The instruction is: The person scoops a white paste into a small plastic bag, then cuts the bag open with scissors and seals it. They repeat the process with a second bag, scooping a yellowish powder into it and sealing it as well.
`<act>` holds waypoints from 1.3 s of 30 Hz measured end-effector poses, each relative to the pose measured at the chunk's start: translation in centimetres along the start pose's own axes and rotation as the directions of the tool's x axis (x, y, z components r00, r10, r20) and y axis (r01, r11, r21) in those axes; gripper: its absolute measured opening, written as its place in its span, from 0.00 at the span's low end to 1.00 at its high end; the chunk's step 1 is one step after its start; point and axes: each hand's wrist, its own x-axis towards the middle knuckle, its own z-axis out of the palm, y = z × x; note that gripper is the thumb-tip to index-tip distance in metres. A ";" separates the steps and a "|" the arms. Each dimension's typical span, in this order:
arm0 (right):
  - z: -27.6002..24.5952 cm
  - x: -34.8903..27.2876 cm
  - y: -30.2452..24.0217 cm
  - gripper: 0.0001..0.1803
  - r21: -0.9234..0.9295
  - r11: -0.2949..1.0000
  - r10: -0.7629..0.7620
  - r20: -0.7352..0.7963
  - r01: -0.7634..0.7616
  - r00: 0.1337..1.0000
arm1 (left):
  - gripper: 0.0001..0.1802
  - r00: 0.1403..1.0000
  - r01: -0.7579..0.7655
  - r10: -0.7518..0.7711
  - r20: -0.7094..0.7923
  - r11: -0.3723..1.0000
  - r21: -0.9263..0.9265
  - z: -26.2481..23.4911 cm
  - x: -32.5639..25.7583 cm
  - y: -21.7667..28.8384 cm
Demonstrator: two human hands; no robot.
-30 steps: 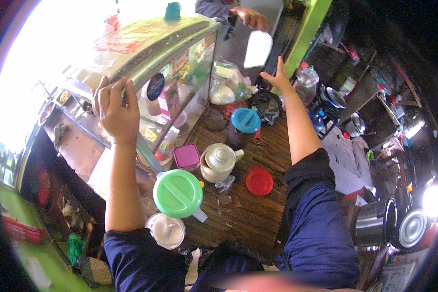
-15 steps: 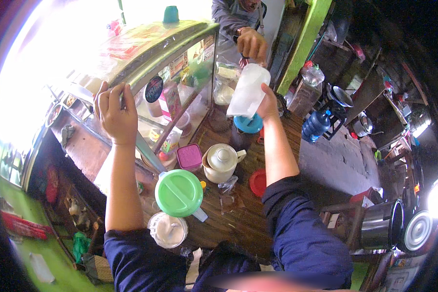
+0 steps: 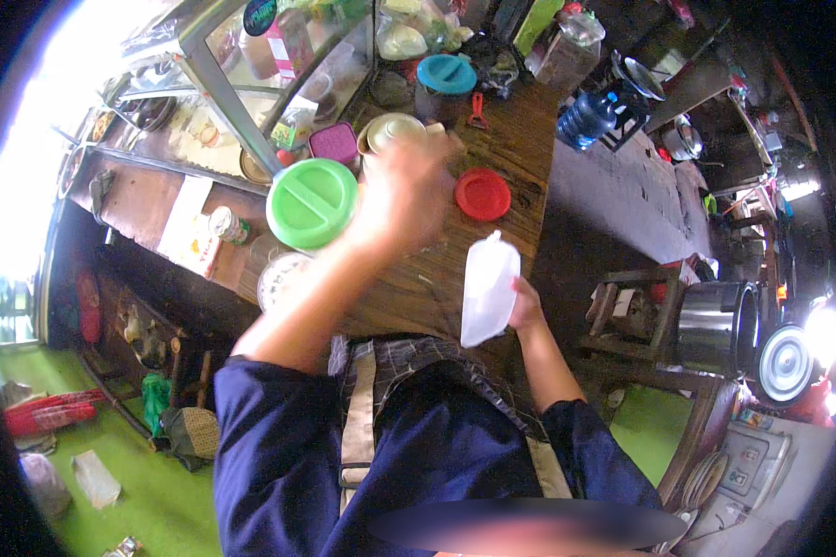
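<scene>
At the table's near right edge, my right hand (image 3: pixel 526 304) grips a translucent white plastic container (image 3: pixel 490 292), held tilted. My left hand (image 3: pixel 407 186) reaches across the wooden table (image 3: pixel 427 283), smeared by motion, so its fingers cannot be made out. Behind it, a cream lidded jug (image 3: pixel 388 128) is partly covered. Left of that hand is a large green lid (image 3: pixel 311 204); to its right lies a round red lid (image 3: pixel 483 193). My left forearm partly hides a white round tub (image 3: pixel 283 277).
A glass display case (image 3: pixel 223 88) stands at the far left. Near it sit a purple square box (image 3: pixel 333 144) and a can (image 3: pixel 227 225). A blue-lidded container (image 3: pixel 446 76) is farther back. Right of the table are a water jug (image 3: pixel 587 121) and a large metal pot (image 3: pixel 718 330).
The white container has come down and nearer in my right hand, away from the other person's hand, which is out of view. My left hand has swung right over the table. The view has tilted downward.
</scene>
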 end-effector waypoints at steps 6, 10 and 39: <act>-1.0 -7.2 0.5 0.51 -0.545 0.836 -0.045 0.045 0.062 0.998 | 0.17 0.709 0.347 0.160 0.687 0.769 -0.537 6.2 -8.8 8.6; -0.7 -10.4 -0.2 0.52 -0.939 0.336 0.032 0.086 0.070 0.996 | 0.15 0.610 0.293 0.218 0.761 0.830 -0.474 5.0 -12.6 9.7; 2.0 3.7 10.1 0.48 -0.813 0.175 -0.036 0.558 0.555 0.829 | 0.17 0.693 -0.071 -0.043 0.720 0.989 0.128 4.6 -21.0 0.1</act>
